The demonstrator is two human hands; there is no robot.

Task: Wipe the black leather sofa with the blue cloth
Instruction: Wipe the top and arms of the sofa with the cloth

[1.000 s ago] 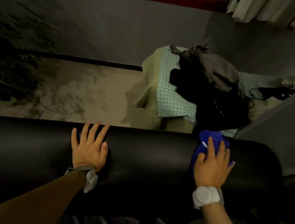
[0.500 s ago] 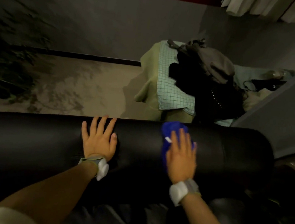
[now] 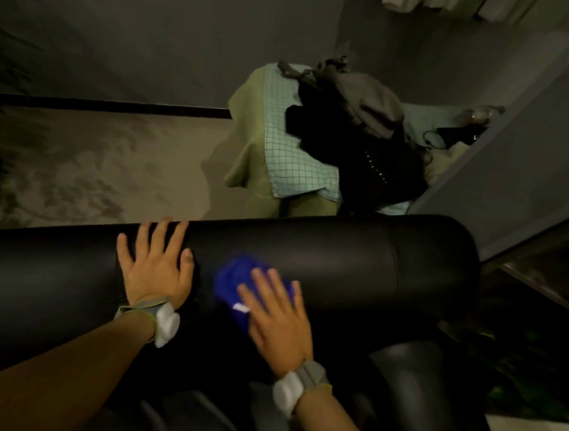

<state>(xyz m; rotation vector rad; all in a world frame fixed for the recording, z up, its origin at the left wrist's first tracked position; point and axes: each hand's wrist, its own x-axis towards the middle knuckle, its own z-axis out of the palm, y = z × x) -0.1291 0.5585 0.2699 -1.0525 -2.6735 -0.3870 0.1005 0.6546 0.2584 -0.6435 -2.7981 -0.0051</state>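
The black leather sofa [image 3: 357, 266] shows its rounded backrest top running across the view, tilted up to the right. My right hand [image 3: 278, 314] presses flat, fingers straight, on the blue cloth [image 3: 236, 280], which lies bunched on the near face of the backrest. The cloth's right part is hidden under my fingers and is blurred by motion. My left hand [image 3: 155, 266] rests flat on the backrest just left of the cloth, fingers spread toward the far edge. Both wrists wear grey bands with white pads.
Behind the sofa stands a chair [image 3: 246, 164] draped with a green cloth, a checked shirt [image 3: 294, 161] and dark bags [image 3: 368, 143]. A grey wall [image 3: 539, 151] closes the right side. Beige patterned floor [image 3: 91, 171] lies beyond the backrest, plant leaves at far left.
My right hand has slid the blue cloth leftward along the backrest, from near the right end to close beside my left hand. My left hand stayed planted; the view tilted.
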